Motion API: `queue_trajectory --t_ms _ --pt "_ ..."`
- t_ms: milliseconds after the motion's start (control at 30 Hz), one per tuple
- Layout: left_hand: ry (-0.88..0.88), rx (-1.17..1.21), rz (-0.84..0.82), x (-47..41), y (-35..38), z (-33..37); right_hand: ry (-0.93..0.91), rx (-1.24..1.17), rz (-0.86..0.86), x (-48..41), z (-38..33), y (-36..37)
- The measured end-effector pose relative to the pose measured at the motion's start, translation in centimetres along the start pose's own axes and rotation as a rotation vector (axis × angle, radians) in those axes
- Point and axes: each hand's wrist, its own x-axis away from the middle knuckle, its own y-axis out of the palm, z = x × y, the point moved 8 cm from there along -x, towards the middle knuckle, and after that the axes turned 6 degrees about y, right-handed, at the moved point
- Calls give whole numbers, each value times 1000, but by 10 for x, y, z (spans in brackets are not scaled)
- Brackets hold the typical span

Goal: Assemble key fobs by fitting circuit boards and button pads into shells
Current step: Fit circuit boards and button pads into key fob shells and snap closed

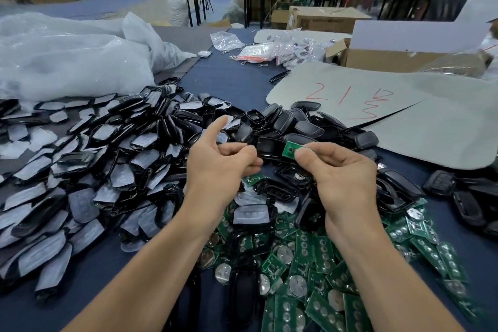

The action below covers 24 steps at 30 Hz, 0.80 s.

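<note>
– Gripped what, the right hand [342, 178]?
– Thumb and fingers pinched a green circuit board [289, 149], frame centre.
– And the left hand [221, 162]?
– Curled fingers held a black shell [266, 146] beside it, index raised.

The shell [266, 147] is glossy black plastic, the board [289, 149] smooth and green (heaped ones carry shiny metal discs [297, 286]). The cloth [229, 81] is matt blue, the bag [67, 62] filmy plastic, the box [382, 60] plain cardboard.

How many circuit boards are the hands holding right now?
1. A green circuit board is pinched by the right hand, beside the black shell the left hand holds. Fingers may hide another.
</note>
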Motion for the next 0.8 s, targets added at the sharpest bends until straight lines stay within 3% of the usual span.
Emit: queue_trajectory --t_ms 133,233,333,567,800 --pt "-52 33 -145 5 15 -2 75 -112 -97 0 6 11" --pt "-44 -71 -313 12 29 -1 38 -80 -117 -1 5 12" --pt "-24 -128 -373 17 36 -3 7 -36 -129 -1 5 14" --pt "-38 -102 -160 2 11 -6 -4 38 88 -10 6 -11" --pt "-58 -82 -137 0 10 -4 -115 168 -89 1 1 14"
